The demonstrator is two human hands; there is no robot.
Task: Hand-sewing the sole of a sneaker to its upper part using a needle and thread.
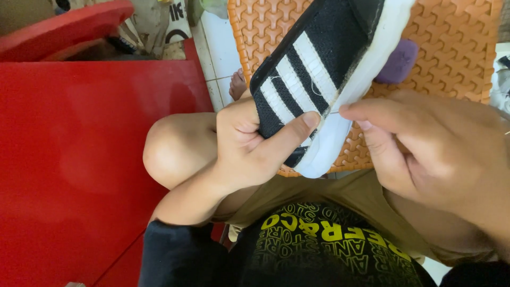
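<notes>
A black mesh sneaker (324, 58) with three white stripes and a thick white sole lies tilted across the middle, heel end toward me. My left hand (249, 146) grips its heel, thumb pressed on the side near the stripes. My right hand (425, 149) pinches a thin needle (334, 112) between thumb and forefinger, its tip at the seam where upper meets sole. A white thread end shows on the stripes.
An orange plastic woven stool (451, 48) stands behind the shoe with a purple object (399, 61) on it. A red table surface (79, 159) fills the left. My bent knee (170, 151) and khaki shorts lie below the shoe.
</notes>
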